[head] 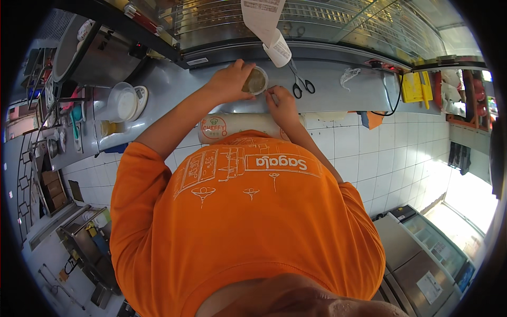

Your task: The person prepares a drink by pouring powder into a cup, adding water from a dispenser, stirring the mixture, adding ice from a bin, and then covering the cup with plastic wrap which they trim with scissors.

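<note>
At the back of the steel counter, my left hand (231, 82) is closed around the side of a round clear plastic tub (256, 80) with greenish-brown contents. My right hand (282, 104) is at the tub's lower right rim, thumb and forefinger pinched together; whether something thin is between them cannot be told. Black-handled scissors (303, 85) lie to the right of the tub. Above them a paper roll (278, 51) hangs with a printed strip. A large wrapped roll (241, 126) marked Cheffy lies at the counter's front edge, against the orange shirt.
A digital scale (140, 99) with clear tubs (122, 104) stands at left, beside a large metal vessel (107, 59). A crumpled plastic piece (349, 77), a black cable (399, 95) and a yellow board (414, 87) are at right. A glass case with wire racks (317, 20) borders the counter's back.
</note>
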`<state>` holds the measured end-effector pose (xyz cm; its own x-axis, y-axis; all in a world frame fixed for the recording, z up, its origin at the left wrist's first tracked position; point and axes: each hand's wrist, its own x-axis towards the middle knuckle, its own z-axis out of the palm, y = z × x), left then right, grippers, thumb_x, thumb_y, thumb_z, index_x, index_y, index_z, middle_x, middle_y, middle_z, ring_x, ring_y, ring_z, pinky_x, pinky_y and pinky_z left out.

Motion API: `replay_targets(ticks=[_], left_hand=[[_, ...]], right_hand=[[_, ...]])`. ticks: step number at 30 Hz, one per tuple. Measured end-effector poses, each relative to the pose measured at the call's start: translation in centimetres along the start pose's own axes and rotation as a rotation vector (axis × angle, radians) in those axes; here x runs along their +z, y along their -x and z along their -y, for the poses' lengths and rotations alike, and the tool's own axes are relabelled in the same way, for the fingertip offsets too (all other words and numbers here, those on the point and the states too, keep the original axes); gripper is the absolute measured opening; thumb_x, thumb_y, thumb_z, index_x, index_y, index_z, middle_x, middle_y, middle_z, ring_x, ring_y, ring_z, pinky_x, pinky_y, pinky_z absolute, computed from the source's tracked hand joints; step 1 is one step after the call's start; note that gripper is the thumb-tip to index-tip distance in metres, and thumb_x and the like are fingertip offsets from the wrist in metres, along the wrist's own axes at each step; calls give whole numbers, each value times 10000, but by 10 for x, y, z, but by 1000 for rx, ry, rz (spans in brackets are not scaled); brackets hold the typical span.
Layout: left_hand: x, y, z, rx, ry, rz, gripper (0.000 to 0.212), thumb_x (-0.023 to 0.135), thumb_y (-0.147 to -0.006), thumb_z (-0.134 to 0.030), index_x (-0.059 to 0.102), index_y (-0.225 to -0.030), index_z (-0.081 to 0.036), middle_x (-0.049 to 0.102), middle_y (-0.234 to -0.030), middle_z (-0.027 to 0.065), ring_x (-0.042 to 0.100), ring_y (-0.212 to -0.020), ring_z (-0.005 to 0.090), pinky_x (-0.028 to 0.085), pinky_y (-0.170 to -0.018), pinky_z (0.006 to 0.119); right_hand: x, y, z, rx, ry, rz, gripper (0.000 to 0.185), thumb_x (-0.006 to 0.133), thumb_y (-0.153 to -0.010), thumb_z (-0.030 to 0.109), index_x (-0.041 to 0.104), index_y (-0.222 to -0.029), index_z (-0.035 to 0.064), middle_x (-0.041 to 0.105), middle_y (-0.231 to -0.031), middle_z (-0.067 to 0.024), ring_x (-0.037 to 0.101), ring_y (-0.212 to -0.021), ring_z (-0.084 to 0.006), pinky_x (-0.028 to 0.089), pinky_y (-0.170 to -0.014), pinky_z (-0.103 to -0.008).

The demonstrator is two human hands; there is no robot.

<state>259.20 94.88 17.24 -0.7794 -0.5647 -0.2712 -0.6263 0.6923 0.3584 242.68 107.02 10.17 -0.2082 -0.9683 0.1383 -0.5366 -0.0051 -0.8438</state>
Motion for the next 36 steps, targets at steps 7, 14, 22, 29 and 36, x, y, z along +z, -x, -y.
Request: replay_targets(ticks=[7, 14, 22, 29, 36], left_hand=[[27, 4, -17, -182, -22, -196, 906, 755, -738, -498, 372, -1403, -16, 476, -1181, 189, 587, -1062, 345, 551, -805, 409], [23, 6, -24, -268, 47, -212, 990, 749, -717, -553, 339, -1416, 16, 472, -1214, 221, 567, -1093, 379, 531, -862, 420], [32, 99, 9, -713, 331, -321, 1021, 713, -738, -615, 348, -1395, 75, 459, -1308, 325, 496, -1219, 405, 462, -973, 430], [92, 172, 3, -873, 1534, -328, 589, 598, -919, -412, 451, -1270, 37, 515, -1237, 191, 516, -1181, 273, 493, -906, 381], [176, 202, 76, -639, 2104, -790, 456, 489, -992, -375, 464, -1272, -17, 519, -1254, 95, 494, -1180, 202, 418, -993, 321]], right_hand=[[12, 0, 2, 37, -59, -20, 93, 609, -874, 82, 615, -910, -4, 637, -853, -189, 628, -768, -362, 492, -671, -401], [9, 7, 8, 66, -129, 122, 151, 582, -886, 99, 613, -987, -9, 628, -990, -223, 612, -898, -391, 491, -768, -416], [-88, 64, -38, 657, 34, 231, 589, 653, -866, 449, 585, -1141, -67, 633, -1072, -242, 606, -1037, -337, 467, -892, -378], [-65, 77, 28, 627, -461, 136, 519, 636, -907, 402, 596, -1142, -59, 663, -1065, -166, 609, -1012, -208, 456, -897, -361], [-48, -4, 175, -589, 292, 424, 294, 719, -817, 342, 679, -943, 79, 640, -891, -80, 587, -865, -262, 433, -885, -420]])
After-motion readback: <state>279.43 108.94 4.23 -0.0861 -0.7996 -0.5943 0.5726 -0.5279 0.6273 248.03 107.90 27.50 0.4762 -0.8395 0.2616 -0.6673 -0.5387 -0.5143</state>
